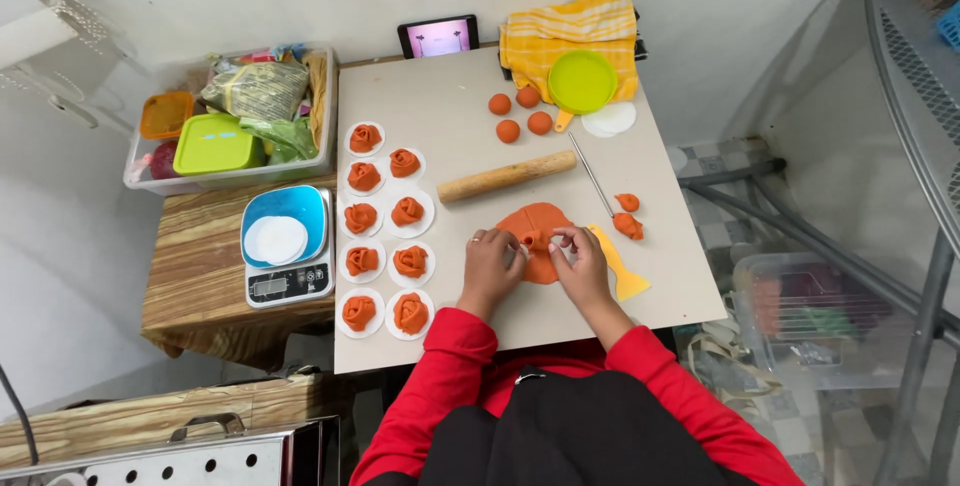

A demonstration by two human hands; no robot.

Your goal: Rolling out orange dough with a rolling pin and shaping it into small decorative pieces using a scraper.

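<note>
A flat orange dough sheet lies on the beige board in front of me. My left hand and my right hand both pinch the near edge of this sheet, fingers curled on it, rolling it up. Several finished orange dough roses sit on round white papers in two columns to the left. A wooden rolling pin lies just beyond the sheet. Several orange dough balls rest near the back.
A yellow scraper, a thin metal rod and dough scraps lie right of the sheet. A green round lid sits on a yellow cloth. A kitchen scale with a blue bowl and a clear bin stand left. A phone leans against the wall.
</note>
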